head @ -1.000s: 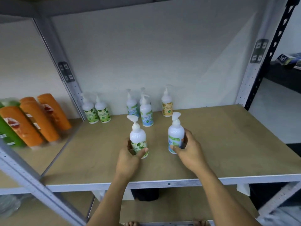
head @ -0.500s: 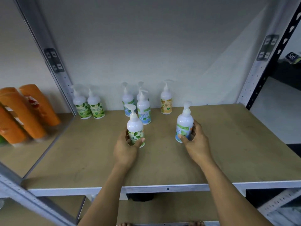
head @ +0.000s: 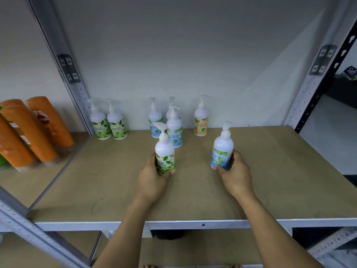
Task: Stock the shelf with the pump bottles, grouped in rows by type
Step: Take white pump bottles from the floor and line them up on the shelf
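Nearest, two bare forearms reach in over the metal front rail (head: 193, 224) of the shelf (head: 270, 171), a tan board between grey perforated uprights; the left hand (head: 152, 178) has its fingers (head: 170, 173) wrapped round the lower body of a green-label pump bottle (head: 165, 154), which stands upright near the middle of the board with its pump head turned to the left; the right hand (head: 234, 176) has its fingers closed round the base of a blue-label pump bottle (head: 222, 149), held just to the right of the first and leaning a little to the left; whether its base touches the board I cannot tell. Just behind the left-hand bottle stands another blue-label bottle (head: 174, 130), upright and forward of the back row; behind it, close to the wall, are two more blue-label bottles (head: 154, 120), one half hidden. To the right of that group, apart from it, a single yellow-label bottle (head: 201, 119) stands against the wall; at the far left of the back row, beside the left upright (head: 73, 78), two green-label bottles (head: 108, 122) stand side by side, almost touching. Beyond that upright, on the neighbouring shelf, several orange bottles (head: 36, 130) stand packed together, blurred.
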`<state>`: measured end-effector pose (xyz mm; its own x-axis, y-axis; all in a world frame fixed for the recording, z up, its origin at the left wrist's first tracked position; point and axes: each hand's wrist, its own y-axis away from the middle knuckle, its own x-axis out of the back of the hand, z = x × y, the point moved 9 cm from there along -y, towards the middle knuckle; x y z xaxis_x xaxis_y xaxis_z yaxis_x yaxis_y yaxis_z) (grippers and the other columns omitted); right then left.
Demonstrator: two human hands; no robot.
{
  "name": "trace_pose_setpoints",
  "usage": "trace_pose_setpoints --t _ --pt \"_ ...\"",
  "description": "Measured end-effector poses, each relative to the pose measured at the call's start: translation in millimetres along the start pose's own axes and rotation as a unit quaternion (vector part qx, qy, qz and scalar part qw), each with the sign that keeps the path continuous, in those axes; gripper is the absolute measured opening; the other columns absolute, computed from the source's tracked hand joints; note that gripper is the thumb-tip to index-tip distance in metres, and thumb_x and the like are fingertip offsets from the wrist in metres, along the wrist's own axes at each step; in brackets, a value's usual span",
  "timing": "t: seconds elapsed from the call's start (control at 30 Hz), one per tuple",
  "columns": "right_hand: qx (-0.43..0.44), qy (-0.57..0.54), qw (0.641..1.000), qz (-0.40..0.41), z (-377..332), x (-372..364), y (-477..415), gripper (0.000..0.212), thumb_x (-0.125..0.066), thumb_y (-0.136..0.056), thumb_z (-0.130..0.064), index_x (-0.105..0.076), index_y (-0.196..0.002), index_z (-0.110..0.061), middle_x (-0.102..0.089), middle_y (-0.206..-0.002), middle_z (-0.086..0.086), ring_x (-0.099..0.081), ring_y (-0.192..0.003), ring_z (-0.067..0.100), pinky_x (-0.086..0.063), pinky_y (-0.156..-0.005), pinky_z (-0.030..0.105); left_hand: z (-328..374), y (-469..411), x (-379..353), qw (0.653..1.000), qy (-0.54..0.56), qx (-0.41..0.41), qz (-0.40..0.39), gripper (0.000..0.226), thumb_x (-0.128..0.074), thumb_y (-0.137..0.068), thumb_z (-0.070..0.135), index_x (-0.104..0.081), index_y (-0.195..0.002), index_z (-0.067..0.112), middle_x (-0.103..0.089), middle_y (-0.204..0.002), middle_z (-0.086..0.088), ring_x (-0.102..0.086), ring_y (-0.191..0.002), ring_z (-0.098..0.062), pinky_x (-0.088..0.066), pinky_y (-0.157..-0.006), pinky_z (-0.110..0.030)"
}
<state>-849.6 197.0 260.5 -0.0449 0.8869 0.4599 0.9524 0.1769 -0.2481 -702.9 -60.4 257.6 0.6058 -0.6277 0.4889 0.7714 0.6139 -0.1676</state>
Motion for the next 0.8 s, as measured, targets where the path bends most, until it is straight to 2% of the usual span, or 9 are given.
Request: trace_pose_setpoints --t 0.2,0.33,0.43,0.57,0.67,0.8 --pt "0.030 0.013 0.999 -0.024 -11 -19 10 0.049 -0.085 -0.075 -0.018 -0.060 -0.117 -0.021 -0.066 -0.099 -0.011 -0.063 -0.091 0.014 -0.048 -0.076 0.027 -4 -3 10 0.999 0.014 0.016 0.025 0.060 -0.084 -0.079 0.020 -0.054 -0.131 0.024 -0.065 -0.109 0.013 -0.063 -0.106 -0.013 -0.048 -0.088 -0.029" --pt "0.042 0.021 0.998 -0.036 -19 -31 16 0.047 -0.085 -0.075 -0.022 -0.060 -0.115 -0.023 -0.066 -0.098 -0.013 -0.063 -0.089 0.013 -0.049 -0.075 0.027 -15 -7 40 0.997 -0.015 0.035 0.069 0.059 -0.081 -0.081 0.017 -0.054 -0.133 0.020 -0.063 -0.109 0.008 -0.061 -0.102 -0.020 -0.044 -0.083 -0.030" --pt "0.048 0.023 0.998 -0.041 -25 -39 19 0.048 -0.085 -0.074 -0.024 -0.059 -0.115 -0.026 -0.068 -0.100 -0.013 -0.064 -0.091 0.013 -0.053 -0.079 0.031 -33 -8 67 0.994 -0.027 0.064 0.090 0.051 -0.080 -0.083 0.019 -0.056 -0.127 0.016 -0.068 -0.114 -0.001 -0.063 -0.106 -0.028 -0.043 -0.082 -0.032" --pt "0.060 0.028 0.996 -0.054 -34 -51 23 0.048 -0.084 -0.074 -0.026 -0.059 -0.115 -0.026 -0.069 -0.102 -0.011 -0.064 -0.092 0.013 -0.054 -0.080 0.034 -50 -4 104 0.988 -0.042 0.087 0.119 0.044 -0.078 -0.084 0.018 -0.056 -0.122 0.016 -0.064 -0.107 0.002 -0.063 -0.107 -0.031 -0.040 -0.081 -0.033" --pt "0.068 0.026 0.995 -0.061 -40 -61 26 0.051 -0.084 -0.073 -0.027 -0.060 -0.117 -0.027 -0.069 -0.103 -0.011 -0.064 -0.092 0.013 -0.054 -0.080 0.034 -61 0 124 0.984 -0.042 0.100 0.140 0.043 -0.078 -0.086 0.019 -0.056 -0.123 0.014 -0.067 -0.116 -0.006 -0.061 -0.110 -0.033 -0.039 -0.082 -0.034" --pt "0.083 0.018 0.994 -0.063 -49 -75 31 0.053 -0.085 -0.072 -0.029 -0.060 -0.118 -0.028 -0.070 -0.104 -0.011 -0.065 -0.091 0.013 -0.055 -0.080 0.035 -66 6 132 0.984 -0.034 0.102 0.144 0.047 -0.076 -0.087 0.019 -0.054 -0.128 0.013 -0.066 -0.123 -0.008 -0.060 -0.115 -0.034 -0.039 -0.085 -0.033"
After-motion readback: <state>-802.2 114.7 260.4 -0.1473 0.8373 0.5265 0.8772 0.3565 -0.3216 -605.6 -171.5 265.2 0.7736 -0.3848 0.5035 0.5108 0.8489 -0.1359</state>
